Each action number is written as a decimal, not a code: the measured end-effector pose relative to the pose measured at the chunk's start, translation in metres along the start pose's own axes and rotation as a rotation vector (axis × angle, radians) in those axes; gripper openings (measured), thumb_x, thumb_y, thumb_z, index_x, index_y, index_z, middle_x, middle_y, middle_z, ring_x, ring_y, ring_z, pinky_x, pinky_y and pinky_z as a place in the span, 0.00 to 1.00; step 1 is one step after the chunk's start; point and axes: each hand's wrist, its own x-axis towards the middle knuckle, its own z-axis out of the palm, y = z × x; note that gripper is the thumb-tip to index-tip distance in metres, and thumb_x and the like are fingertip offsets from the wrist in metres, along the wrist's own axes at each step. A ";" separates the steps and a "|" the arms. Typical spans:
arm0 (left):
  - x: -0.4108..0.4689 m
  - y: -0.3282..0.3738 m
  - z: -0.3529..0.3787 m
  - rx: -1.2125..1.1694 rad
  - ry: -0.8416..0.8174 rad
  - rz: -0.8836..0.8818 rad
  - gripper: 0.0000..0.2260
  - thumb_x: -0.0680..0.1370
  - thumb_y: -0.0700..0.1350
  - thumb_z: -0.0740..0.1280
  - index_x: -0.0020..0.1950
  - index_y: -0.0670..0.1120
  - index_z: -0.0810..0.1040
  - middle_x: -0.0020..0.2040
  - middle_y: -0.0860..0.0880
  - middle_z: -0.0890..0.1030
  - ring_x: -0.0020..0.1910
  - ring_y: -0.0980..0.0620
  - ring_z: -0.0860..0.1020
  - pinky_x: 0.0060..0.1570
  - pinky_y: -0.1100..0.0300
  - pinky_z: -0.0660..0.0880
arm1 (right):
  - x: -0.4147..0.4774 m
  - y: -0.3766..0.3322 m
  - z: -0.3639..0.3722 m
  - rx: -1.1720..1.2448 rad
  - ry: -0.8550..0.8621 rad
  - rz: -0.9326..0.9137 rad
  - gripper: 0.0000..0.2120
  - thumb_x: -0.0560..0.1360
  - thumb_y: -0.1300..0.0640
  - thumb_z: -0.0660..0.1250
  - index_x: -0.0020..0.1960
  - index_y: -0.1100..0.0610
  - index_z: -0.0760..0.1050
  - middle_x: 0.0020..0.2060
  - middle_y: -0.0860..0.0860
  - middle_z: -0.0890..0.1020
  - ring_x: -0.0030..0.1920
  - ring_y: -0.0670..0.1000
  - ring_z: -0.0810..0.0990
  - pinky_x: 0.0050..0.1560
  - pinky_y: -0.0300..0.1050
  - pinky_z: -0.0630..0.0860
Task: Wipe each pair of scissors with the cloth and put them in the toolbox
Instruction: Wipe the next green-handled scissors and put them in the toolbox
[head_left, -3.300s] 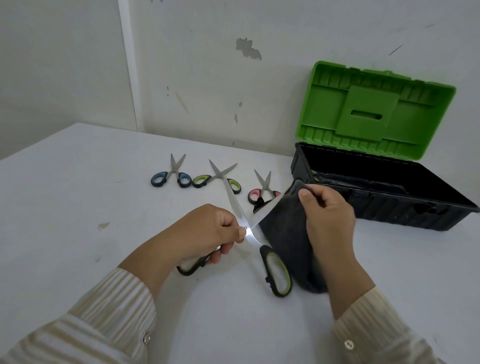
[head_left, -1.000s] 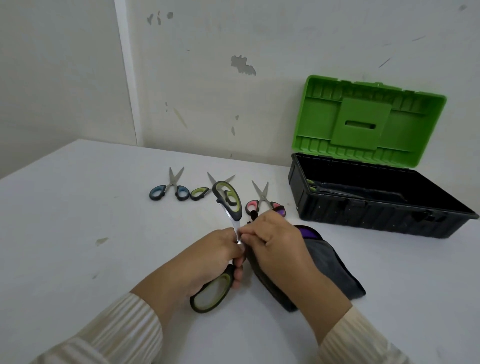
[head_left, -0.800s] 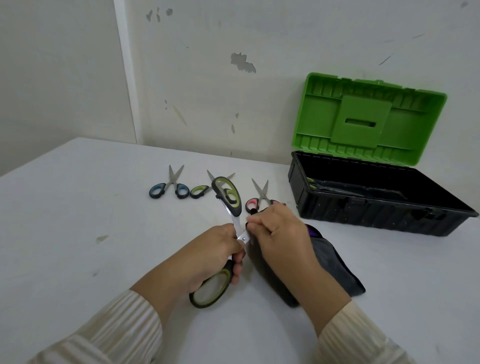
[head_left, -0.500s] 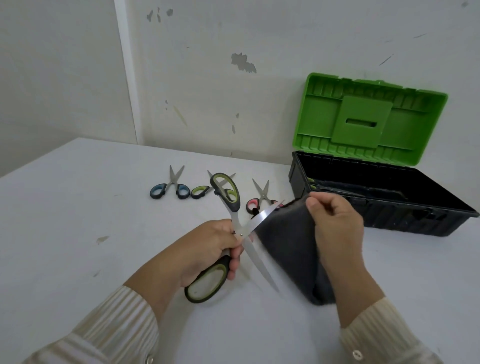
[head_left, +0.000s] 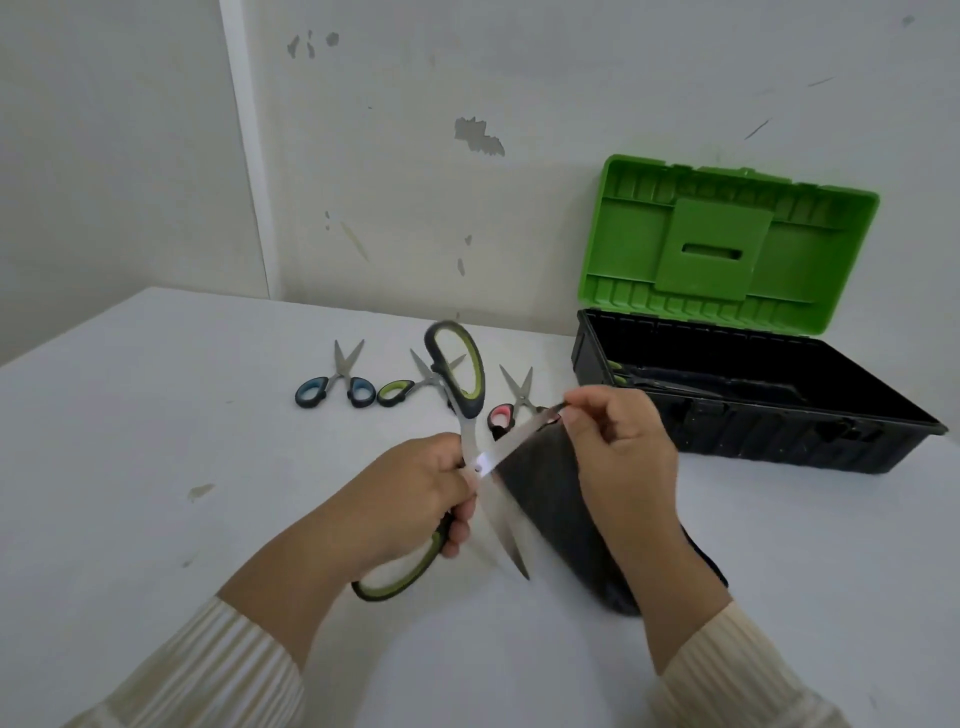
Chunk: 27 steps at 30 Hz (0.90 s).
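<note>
A white table (head_left: 130, 467) runs to a scuffed wall (head_left: 415, 208). The toolbox (head_left: 753, 431) stands at the wall, its green lid (head_left: 727, 239) upright and its black tub open. Dim long shapes lie inside, with a touch of green at the tub's left end, too dark to name. Broad white tabletop spreads left of the toolbox to the table's left edge, and more lies in front of the toolbox. The dark cloth (head_left: 561, 499) hangs just left of the toolbox front, gripped by the right hand (head_left: 618, 441), whose fingers pinch it at the tip of 1 blade. The left hand (head_left: 410, 493) is curled round the lower handle of the big scissors (head_left: 470, 431), which are spread wide in an X: 1 handle up, 1 blade pointing down towards the camera. Left of the toolbox, between hands and wall, 3 small scissors lie in a row. The pink pair (head_left: 511, 405) is nearest the toolbox, partly hidden by blade and cloth. The green pair (head_left: 400, 392) is next, behind the raised handle, and the blue pair (head_left: 337, 384) is farthest.
</note>
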 end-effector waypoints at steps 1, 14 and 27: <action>-0.002 0.002 -0.002 0.063 0.067 0.040 0.09 0.80 0.39 0.58 0.42 0.38 0.72 0.32 0.46 0.77 0.30 0.50 0.75 0.36 0.54 0.76 | 0.001 -0.001 -0.004 0.078 -0.016 0.064 0.11 0.73 0.64 0.66 0.40 0.48 0.78 0.41 0.44 0.79 0.45 0.38 0.76 0.46 0.24 0.68; 0.020 -0.031 0.003 0.852 0.508 0.481 0.17 0.75 0.45 0.68 0.64 0.53 0.72 0.38 0.56 0.76 0.40 0.53 0.74 0.33 0.61 0.70 | -0.003 -0.014 -0.004 0.313 -0.661 0.572 0.11 0.72 0.53 0.66 0.38 0.59 0.82 0.34 0.53 0.80 0.38 0.51 0.77 0.39 0.41 0.73; 0.014 -0.021 -0.022 -0.316 -0.019 -0.185 0.06 0.75 0.44 0.70 0.44 0.41 0.82 0.30 0.47 0.78 0.29 0.49 0.78 0.33 0.57 0.75 | 0.000 0.003 -0.006 0.253 -0.642 0.435 0.09 0.69 0.54 0.68 0.33 0.58 0.78 0.29 0.53 0.77 0.34 0.50 0.76 0.36 0.42 0.71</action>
